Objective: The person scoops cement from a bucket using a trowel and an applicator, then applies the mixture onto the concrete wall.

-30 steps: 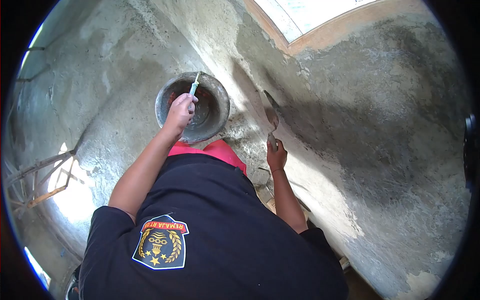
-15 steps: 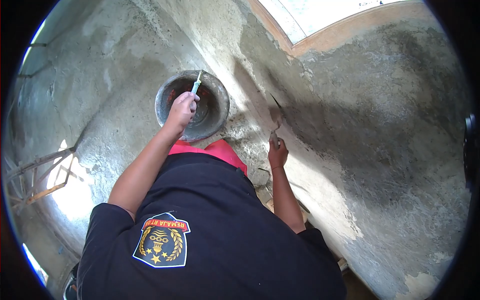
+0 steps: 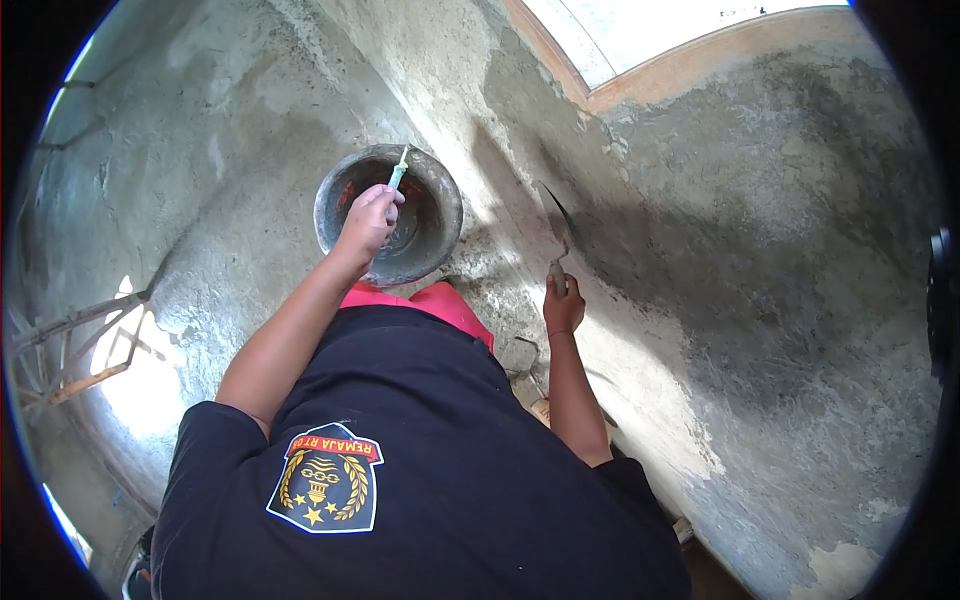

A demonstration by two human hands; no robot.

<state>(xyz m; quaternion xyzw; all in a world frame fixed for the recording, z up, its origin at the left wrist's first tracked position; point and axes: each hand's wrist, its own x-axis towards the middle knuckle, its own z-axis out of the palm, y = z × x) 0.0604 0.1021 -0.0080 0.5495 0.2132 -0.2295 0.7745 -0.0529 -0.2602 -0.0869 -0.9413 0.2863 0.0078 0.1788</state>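
Observation:
My left hand is closed around a slim tool with a pale green handle. Its thin, light tip points up and away; the kind of tool cannot be made out. Below it stands a round dark bucket, its inside shadowed and partly covered by my hand and forearm. On the right, my right hand grips the handle of a pointed trowel. The trowel's blade is held up close to the plastered wall; whether it touches cannot be told.
A window with a wooden frame is set in the wall at upper right. Wooden poles stand at the left in bright light. Rough cement surface stretches behind the bucket. Some small pieces lie by the wall base near my right forearm.
My right hand with the trowel has shifted slightly right and down, and the blade has turned a little. My left hand keeps its grip, almost in the same place.

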